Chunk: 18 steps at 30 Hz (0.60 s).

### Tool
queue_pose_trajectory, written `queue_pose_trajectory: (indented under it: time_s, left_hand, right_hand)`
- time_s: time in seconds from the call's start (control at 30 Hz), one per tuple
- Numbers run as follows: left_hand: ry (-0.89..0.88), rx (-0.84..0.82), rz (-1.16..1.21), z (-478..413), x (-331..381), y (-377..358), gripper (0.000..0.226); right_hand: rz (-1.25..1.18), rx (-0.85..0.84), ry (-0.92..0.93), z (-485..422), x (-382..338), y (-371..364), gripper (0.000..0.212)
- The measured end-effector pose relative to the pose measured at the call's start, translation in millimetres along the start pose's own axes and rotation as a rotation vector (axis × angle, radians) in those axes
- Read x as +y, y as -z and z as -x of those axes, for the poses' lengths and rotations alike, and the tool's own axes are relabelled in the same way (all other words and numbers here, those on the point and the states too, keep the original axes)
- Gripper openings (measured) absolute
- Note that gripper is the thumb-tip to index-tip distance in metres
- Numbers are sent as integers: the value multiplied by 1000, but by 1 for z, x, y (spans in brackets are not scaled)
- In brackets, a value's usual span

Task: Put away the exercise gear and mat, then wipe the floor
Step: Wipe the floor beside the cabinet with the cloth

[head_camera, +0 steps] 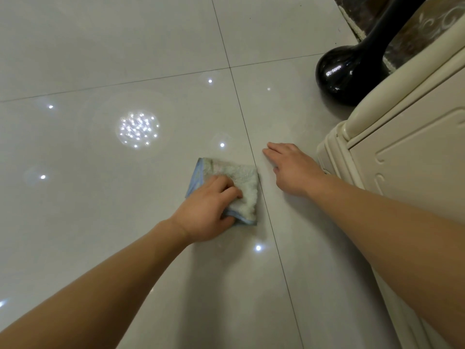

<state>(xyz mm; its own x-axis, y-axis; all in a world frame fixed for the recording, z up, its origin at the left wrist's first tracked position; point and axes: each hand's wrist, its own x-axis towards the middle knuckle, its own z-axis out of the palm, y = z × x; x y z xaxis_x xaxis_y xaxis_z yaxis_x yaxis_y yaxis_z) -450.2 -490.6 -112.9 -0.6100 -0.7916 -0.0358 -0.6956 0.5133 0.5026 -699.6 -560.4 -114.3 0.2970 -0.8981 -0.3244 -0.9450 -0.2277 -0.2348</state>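
Two bare forearms (100,285) reached in from the bottom edge, closest to the lens. The glossy tiled floor (125,59) filled most of the view. A cream cabinet (415,159) stood at the right, a black vase (349,74) behind its corner. The left hand (206,210) curled its fingers into a folded cloth (241,180), gripping it against the tile just left of a grout line (276,248). The right hand (292,170) lay with fingers straight near the cabinet, probably touching the floor.
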Motion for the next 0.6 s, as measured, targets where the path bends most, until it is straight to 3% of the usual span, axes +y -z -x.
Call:
queue_pose_trajectory:
  time_s: [0.13, 0.2, 0.27, 0.4, 0.6]
  left_hand:
    - [-26, -2, -111, -5, 10, -8, 53]
    - [-35, 44, -122, -12, 13, -12, 44]
    - [-3, 96, -85, -15, 15, -15, 30]
    - [14, 91, 78, -14, 17, -12, 35]
    - [34, 18, 130, -10, 8, -14, 36]
  right_hand:
    - [2, 10, -1, -1, 0, 1, 61]
    - [2, 11, 2, 0, 0, 2, 61]
    - [3, 12, 8, 0, 1, 2, 61]
    - [-3, 16, 11, 0, 1, 0, 60]
    - [-3, 20, 12, 1, 1, 0, 60]
